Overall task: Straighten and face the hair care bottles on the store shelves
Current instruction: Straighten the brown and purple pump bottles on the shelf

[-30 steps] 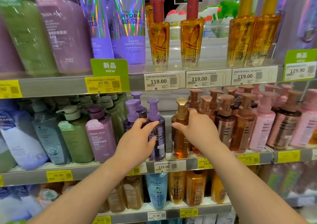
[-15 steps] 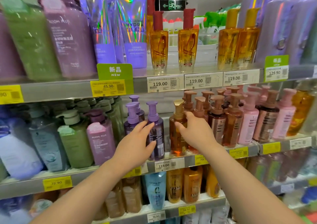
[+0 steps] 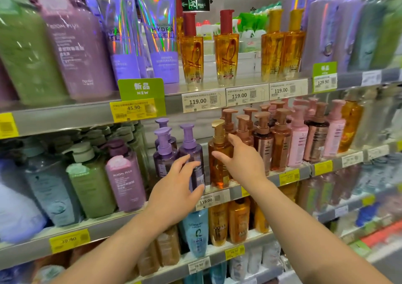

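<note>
On the middle shelf [image 3: 219, 193] stands a purple pump bottle [image 3: 191, 147], with two similar ones to its left. Beside it on the right is an amber pump bottle with a gold pump [image 3: 218, 144]. My left hand [image 3: 176, 188] hovers in front of the purple bottle with fingers spread and relaxed, thumb near its lower right side. My right hand [image 3: 242, 163] is at the amber bottle's right side. Its thumb reaches across the front and its fingers are straight. Whether either hand touches its bottle is unclear.
Brown, bronze and pink pump bottles [image 3: 280, 140] crowd the shelf to the right. Green and pink Room Plus bottles [image 3: 125, 177] stand at the left. The upper shelf holds amber oil bottles [image 3: 226, 57] and holographic tubes [image 3: 159, 33]. Shampoo bottles [image 3: 217, 225] fill the shelf below.
Both hands have loosened from the purple and amber bottles, and their fingers have straightened. The hands have drawn back slightly. The view has shifted a little.
</note>
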Demonstrator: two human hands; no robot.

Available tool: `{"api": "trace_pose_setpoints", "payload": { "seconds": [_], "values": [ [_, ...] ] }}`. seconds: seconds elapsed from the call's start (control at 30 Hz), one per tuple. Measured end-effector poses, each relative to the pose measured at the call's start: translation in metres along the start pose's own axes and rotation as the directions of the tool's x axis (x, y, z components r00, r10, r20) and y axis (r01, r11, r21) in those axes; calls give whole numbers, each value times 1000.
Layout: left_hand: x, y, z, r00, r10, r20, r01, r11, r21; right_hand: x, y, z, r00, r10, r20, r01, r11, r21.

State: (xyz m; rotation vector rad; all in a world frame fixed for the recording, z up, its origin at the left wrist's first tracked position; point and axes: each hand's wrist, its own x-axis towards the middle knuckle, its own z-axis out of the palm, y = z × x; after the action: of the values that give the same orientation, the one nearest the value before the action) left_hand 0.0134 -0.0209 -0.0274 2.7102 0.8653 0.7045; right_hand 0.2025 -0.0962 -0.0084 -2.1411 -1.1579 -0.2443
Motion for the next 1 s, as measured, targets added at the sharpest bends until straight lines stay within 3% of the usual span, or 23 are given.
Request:
{"api": "trace_pose_setpoints", "payload": {
  "seconds": [0.27,0.43,0.63,0.83,1.0],
  "values": [
    [6,36,30,990,142,6,-136,960,-245,-54,38,-34,987,148,66,-161,928,335],
    [8,83,61,966,256,42,-235,932,-275,-86,83,-70,930,345,131,-349,708,614],
    [31,153,93,951,303,59,-279,925,-257,-91,158,-115,904,397,158,-402,666,628],
    [52,222,131,971,204,125,-175,962,-209,-75,236,-161,904,352,244,-426,671,608],
    [63,261,153,991,117,63,-103,977,-189,-57,287,-177,900,297,319,-434,675,597]
  ]
}}
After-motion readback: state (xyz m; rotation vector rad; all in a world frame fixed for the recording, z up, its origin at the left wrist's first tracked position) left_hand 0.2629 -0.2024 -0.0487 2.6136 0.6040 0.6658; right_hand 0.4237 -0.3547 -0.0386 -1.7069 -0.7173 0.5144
